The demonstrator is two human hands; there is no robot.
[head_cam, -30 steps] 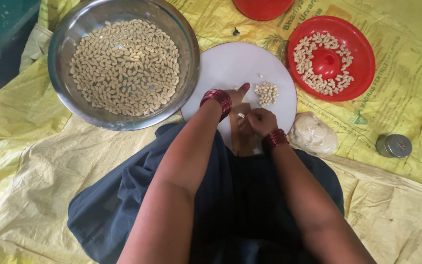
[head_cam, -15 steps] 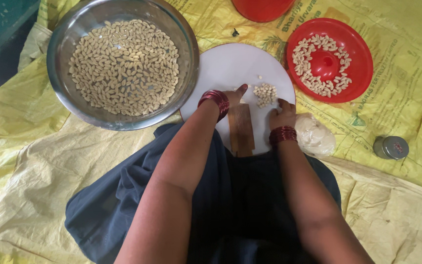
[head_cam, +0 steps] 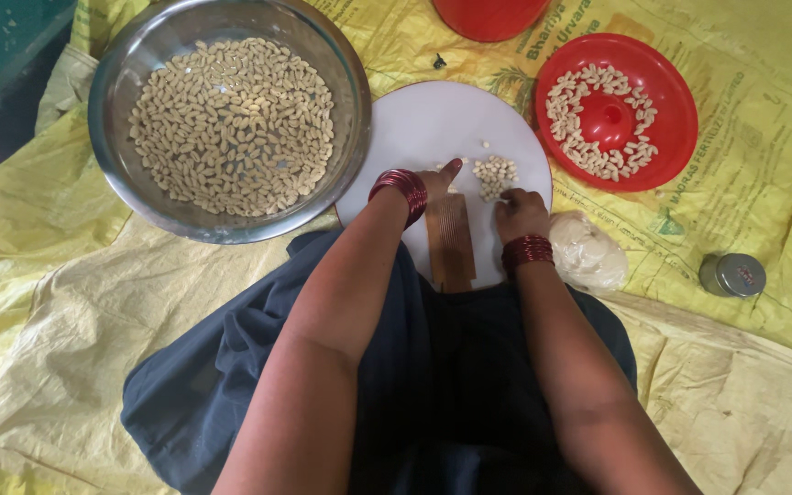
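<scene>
My left hand [head_cam: 434,180] rests on a round white board [head_cam: 423,119], thumb stretched toward a small pile of pale kernels [head_cam: 494,174]. Its fingers are hidden under the hand. My right hand [head_cam: 520,211] sits at the pile's near edge, fingers curled, with a pale kernel pinched at the fingertips. Both wrists wear red bangles. A small wooden block [head_cam: 451,246] lies on the board between my hands.
A big steel bowl [head_cam: 107,151] full of kernels stands at the left. At the right is a red plate [head_cam: 676,87] with a ring of kernels, and another red dish [head_cam: 488,14] lies at the top. A white lump in plastic [head_cam: 588,255] and a small tin [head_cam: 732,273] lie on the yellow sheet [head_cam: 763,192].
My hands, first close together over the wooden block, have come apart. The right hand swung out to the right, then came in to the near edge of the kernel pile.
</scene>
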